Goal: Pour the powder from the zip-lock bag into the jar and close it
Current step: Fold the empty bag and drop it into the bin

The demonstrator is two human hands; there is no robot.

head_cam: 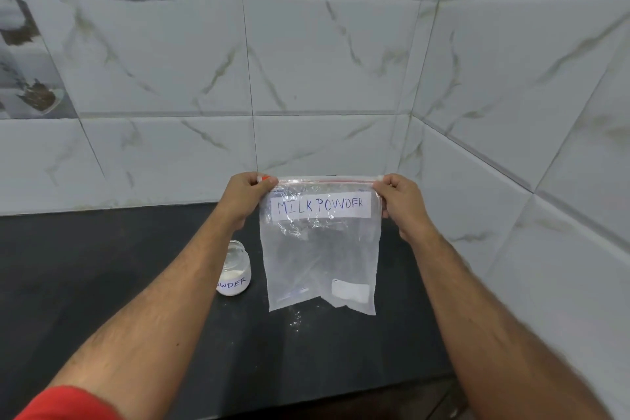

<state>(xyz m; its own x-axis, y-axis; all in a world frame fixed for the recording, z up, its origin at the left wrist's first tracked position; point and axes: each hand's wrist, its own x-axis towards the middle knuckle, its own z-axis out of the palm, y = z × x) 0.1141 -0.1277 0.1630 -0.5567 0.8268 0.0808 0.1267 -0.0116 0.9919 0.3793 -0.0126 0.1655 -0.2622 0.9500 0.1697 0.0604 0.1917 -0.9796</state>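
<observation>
The zip-lock bag (322, 249) hangs upright in the air above the dark table (102, 266), held taut by its two top corners in front of a marble-patterned tiled wall (324, 61). The left hand (243, 198) pinches the left end of the red zip strip between thumb and fingers, and the right hand (400, 203) pinches the right end the same way, so the seal runs straight between them. A white label (320, 205) across the upper part of the bag reads "MILK POWDER" in blue handwriting. The bag looks almost empty (only a small white patch shows near its lower right corner, and whether that is powder or a sticker cannot be told). Its bottom edge hangs just above the table, where a few white specks (296, 319) lie scattered. The jar (235, 269) stands on the table to the left of the bag, partly hidden by the left forearm, with white powder inside and a label ending in "WDER"; whether it has a lid on cannot be told. A red sleeve (68, 404) shows at the lower left.
</observation>
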